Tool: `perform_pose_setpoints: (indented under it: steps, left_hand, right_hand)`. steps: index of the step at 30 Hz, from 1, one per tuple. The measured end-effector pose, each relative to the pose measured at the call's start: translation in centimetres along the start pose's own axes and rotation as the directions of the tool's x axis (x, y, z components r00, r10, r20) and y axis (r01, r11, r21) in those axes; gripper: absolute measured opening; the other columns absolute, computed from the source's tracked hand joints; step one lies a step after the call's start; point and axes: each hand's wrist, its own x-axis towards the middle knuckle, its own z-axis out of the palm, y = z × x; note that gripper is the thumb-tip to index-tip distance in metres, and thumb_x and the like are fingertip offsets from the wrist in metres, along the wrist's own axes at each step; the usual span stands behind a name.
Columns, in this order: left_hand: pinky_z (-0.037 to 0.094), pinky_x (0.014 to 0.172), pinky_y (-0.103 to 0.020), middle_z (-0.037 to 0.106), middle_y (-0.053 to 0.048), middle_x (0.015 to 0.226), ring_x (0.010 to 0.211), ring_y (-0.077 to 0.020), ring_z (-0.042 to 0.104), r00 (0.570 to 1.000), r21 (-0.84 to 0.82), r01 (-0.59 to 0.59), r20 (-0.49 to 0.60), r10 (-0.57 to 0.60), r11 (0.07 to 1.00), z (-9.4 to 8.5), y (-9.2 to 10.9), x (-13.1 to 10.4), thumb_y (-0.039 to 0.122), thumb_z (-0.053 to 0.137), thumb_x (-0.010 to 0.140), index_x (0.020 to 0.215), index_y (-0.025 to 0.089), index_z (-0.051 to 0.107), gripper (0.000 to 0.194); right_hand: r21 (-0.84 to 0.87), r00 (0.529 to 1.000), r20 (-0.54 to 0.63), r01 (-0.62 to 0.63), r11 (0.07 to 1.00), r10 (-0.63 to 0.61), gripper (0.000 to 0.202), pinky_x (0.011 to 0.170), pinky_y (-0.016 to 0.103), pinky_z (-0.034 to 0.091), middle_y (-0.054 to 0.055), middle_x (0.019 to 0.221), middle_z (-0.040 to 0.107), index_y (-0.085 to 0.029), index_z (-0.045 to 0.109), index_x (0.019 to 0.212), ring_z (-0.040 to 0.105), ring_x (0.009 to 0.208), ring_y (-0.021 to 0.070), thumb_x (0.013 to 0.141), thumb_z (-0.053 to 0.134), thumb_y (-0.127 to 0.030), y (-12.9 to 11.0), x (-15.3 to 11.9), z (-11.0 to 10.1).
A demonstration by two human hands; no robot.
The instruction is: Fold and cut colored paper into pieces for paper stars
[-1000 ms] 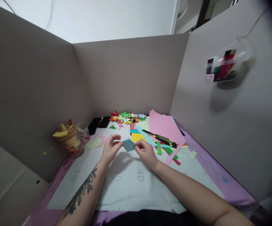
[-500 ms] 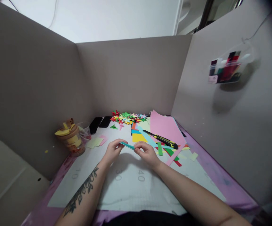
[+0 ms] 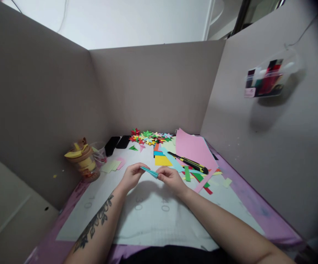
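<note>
While left hand (image 3: 132, 178) pinched one end of the folded blue paper (image 3: 149, 172), right hand (image 3: 173, 180) pinched the other, paper edge-on above white mat (image 3: 150, 227), green strip (image 3: 187, 174) and cutter (image 3: 189, 162) beyond, paper stars (image 3: 147, 139) farther back.

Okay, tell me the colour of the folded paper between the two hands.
Light blue to teal; the folded paper shows best in the head view.

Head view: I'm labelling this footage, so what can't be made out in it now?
All in the head view:
Folds of the teal paper: seen edge-on, ends covered by left hand and right hand.
Contents of the hanging container: blurred, too small.
Number of paper stars: overlapping, too small.
Dark clothing: mostly cut off by the bottom edge.
</note>
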Motion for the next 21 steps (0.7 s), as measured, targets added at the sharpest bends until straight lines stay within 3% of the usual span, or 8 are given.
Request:
perform_pose_setpoints:
  steps: [7,21]
  left_hand:
    - [0.046,0.068,-0.026,0.062,-0.004,0.082,0.074,-0.0147,0.057,0.995,-0.150,0.098,0.020,-0.096,0.984,0.59,0.40,-0.06,0.036,0.064,0.077,0.089,0.015,0.061,0.024]
    - [0.046,0.072,-0.029,0.063,-0.004,0.079,0.075,-0.0153,0.060,0.981,-0.327,0.184,0.121,-0.152,0.927,0.71,0.40,-0.25,0.036,0.065,0.079,0.089,0.015,0.054,0.026]
  right_hand:
    - [0.053,0.997,-0.051,-0.057,0.997,0.060,0.036,0.057,0.026,0.041,0.001,0.063,0.058,-0.018,0.062,0.066,0.051,0.059,0.0138,0.073,0.063,-0.053,0.04,0.21,-0.08]
    - [0.179,0.988,0.092,-0.140,0.974,0.125,0.048,0.058,0.026,0.041,0.002,0.067,0.062,-0.018,0.068,0.070,0.053,0.062,0.0147,0.053,0.074,-0.062,0.13,0.21,0.10]
